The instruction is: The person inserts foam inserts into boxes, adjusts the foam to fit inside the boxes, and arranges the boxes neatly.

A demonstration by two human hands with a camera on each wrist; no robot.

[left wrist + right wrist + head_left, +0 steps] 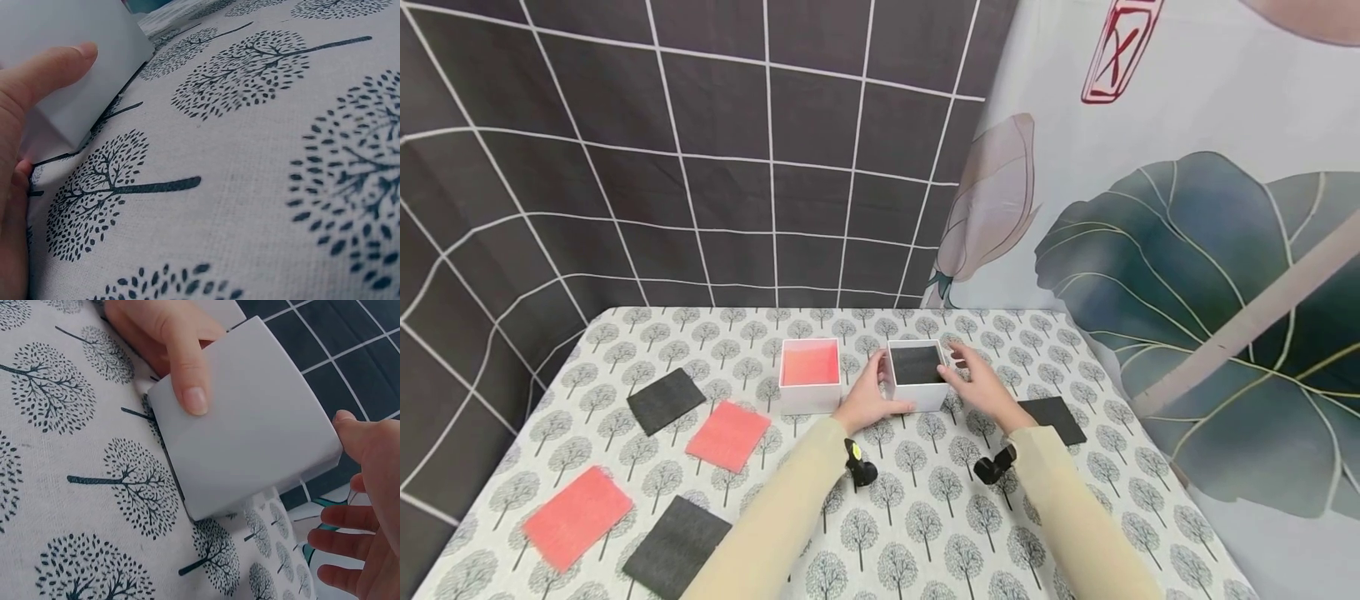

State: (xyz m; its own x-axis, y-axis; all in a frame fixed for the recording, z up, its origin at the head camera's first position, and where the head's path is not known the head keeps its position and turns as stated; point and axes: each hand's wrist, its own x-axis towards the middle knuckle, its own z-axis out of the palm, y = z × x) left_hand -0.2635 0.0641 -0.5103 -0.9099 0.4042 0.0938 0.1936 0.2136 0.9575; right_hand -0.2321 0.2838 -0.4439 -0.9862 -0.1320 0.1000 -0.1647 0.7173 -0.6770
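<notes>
A white open-topped box (925, 399) stands upright on the table, with black cloth (917, 365) inside. My left hand (865, 400) holds its left front corner, thumb across the front wall. The left wrist view shows that thumb flat on the box (103, 69), the hand (14, 125) at the image edge. My right hand (987, 388) is at the box's right side. In the right wrist view, the right thumb touches the box's (256, 425) upper corner while the other fingers of the hand (381, 487) are spread off it; the left hand (169, 337) is opposite.
Another white box (810, 401) holding red cloth (808, 365) stands to the left. Red squares (728, 436) (577, 517) and black squares (666, 401) (676, 546) lie on the table's left part. One more black square (1054, 419) lies partly behind my right forearm.
</notes>
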